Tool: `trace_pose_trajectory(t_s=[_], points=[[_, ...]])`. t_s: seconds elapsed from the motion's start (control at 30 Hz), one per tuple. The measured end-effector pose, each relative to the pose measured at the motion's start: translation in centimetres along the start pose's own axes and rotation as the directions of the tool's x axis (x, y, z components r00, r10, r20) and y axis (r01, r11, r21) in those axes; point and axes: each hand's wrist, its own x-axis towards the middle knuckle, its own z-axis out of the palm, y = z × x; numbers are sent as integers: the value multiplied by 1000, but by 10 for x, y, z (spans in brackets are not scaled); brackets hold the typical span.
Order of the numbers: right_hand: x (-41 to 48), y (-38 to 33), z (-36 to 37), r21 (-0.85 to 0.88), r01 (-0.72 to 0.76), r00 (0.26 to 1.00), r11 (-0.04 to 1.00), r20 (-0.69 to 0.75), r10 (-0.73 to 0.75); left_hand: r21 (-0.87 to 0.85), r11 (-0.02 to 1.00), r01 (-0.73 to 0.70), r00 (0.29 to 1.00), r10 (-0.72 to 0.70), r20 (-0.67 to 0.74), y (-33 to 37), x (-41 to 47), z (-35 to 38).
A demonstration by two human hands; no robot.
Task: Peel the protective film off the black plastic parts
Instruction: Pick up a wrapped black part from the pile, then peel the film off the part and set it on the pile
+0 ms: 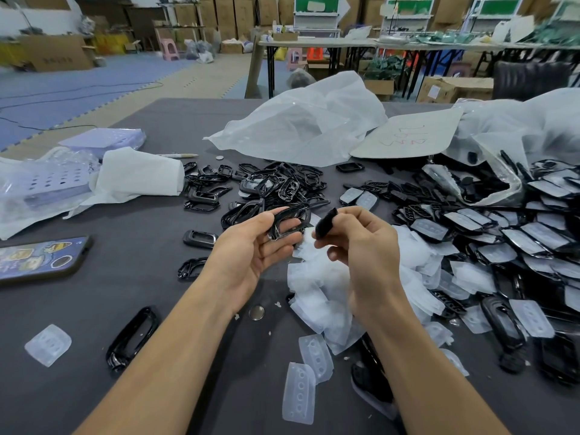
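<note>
My left hand [251, 246] holds a glossy black plastic frame [290, 221] above the grey table, thumb on its left edge and fingers behind it. My right hand [361, 243] pinches a small black piece [326, 224] just right of the frame. Below both hands lies a heap of peeled white film [323, 290]. To the right spreads a pile of black parts with film on them [502, 233]. Behind the hands is a heap of bare black frames [266, 186].
A phone [40, 257] lies at the left edge, a loose black frame [131, 337] at front left. Film scraps [48, 345] and a coin cell [256, 313] dot the grey table [141, 277]. White plastic bags [301, 124] sit at the back and right.
</note>
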Motion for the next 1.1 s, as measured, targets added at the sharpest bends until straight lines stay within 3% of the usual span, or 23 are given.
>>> trace_pose_trajectory(t_s=[0.13,0.33,0.53,0.67,0.87,1.1], points=[[-3,1,3,6,7,998,1000,70,-7,32,999,-2,1000,2,18,-1,1,-1],[-1,5,-3,-178,83,996,980,56,-74,39,999,8,1000,-9,13,1,0,0],[0,1,1,-207,224,962,952,201,-183,24,999,20,1000,-20,1,1,-1,1],[-1,4,2,-250,249,963,935,164,-213,30,999,41,999,-41,7,1,-1,0],[0,6,-3,-326,231,969,917,-8,-247,55,997,54,998,-56,21,0,-2,0],[-2,8,-3,-551,325,941,769,112,-318,158,987,28,999,-34,31,-4,-5,0]])
